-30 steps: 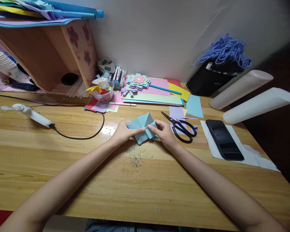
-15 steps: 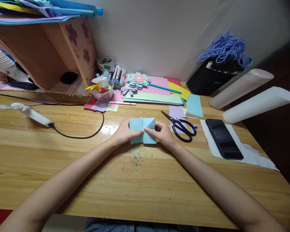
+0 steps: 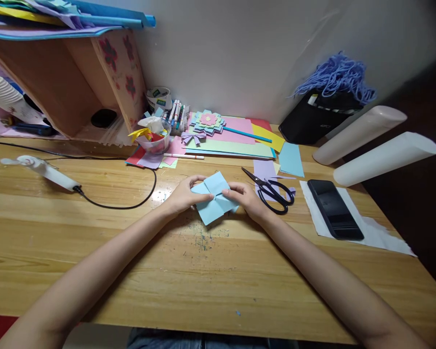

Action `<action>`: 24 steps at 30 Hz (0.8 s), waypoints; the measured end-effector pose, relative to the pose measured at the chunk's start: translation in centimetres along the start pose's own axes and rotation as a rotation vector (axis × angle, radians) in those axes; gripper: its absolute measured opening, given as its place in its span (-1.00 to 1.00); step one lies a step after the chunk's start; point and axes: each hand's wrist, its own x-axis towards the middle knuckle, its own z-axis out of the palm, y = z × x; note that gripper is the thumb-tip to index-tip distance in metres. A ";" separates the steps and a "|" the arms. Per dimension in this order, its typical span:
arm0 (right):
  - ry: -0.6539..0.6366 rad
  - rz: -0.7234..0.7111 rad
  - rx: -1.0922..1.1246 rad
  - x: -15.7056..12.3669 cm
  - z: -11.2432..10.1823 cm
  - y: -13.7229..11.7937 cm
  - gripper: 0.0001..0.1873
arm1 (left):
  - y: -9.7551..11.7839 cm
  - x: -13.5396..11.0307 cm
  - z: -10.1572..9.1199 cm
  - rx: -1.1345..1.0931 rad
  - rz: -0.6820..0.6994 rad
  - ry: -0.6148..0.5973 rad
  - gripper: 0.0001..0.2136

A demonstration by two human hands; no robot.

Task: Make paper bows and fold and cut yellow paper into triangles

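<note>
Light-blue folded paper square (image 3: pixel 210 210) has turned from square-on to corner-on, left of black-handled metal scissors (image 3: pixel 263 183), apparently re-angled mid-fold, bare left hand (image 3: pixel 183 196) and right hand (image 3: pixel 249 199) pinching it.

Under the grip spreads a pale wooden tabletop (image 3: pixel 167 291), its grain running crosswise, with small dark marks (image 3: pixel 204 244) on the near side and glare (image 3: pixel 161 195) to the left. Beyond the grip rises a plain grey wall (image 3: pixel 225 53); well right, a dark surface (image 3: pixel 416 167), perhaps another wall, lies in shadow.

Left hand (image 3: pixel 182 195), right hand (image 3: pixel 250 199), thumbs (image 3: pixel 204 198) inward
</note>
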 end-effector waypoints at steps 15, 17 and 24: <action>0.385 -0.080 0.493 0.0 2.3 0.0 -0.66 | 0.8 -0.6 3.1 -0.317 0.105 0.104 -0.61; 0.286 -0.053 0.476 -0.5 2.6 -0.3 -0.66 | 1.0 -0.5 3.8 -0.338 0.110 0.166 -0.63; 0.328 -0.029 0.307 -2.7 -0.1 -1.6 -0.70 | 1.7 0.7 4.0 -0.342 0.026 0.151 -0.62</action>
